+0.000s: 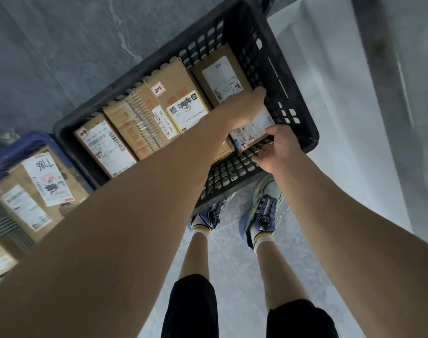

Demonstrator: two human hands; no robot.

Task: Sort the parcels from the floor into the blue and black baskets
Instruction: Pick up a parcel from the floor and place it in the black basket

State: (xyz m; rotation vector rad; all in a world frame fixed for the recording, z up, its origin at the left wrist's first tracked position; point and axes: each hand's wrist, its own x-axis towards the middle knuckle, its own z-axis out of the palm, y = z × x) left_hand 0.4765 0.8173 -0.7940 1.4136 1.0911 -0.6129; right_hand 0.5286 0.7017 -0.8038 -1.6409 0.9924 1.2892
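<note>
A black slatted basket (293, 76) stands on the floor in front of my feet, packed with several cardboard parcels. A small labelled parcel (255, 129) lies at the basket's near right corner. My left hand (247, 106) lies flat on its top, fingers reaching toward the right wall. My right hand (278, 147) grips its near edge with thumb and fingers. Beside it, a larger labelled parcel (220, 74) stands against the far right wall. A blue basket (25, 145) at the left holds a brown parcel (37, 189) with white labels.
My two feet in blue and green shoes (261, 211) stand right against the black basket's near side. A pale wall or ledge (354, 118) runs along the right. Grey marbled floor (73, 57) stretches beyond the baskets.
</note>
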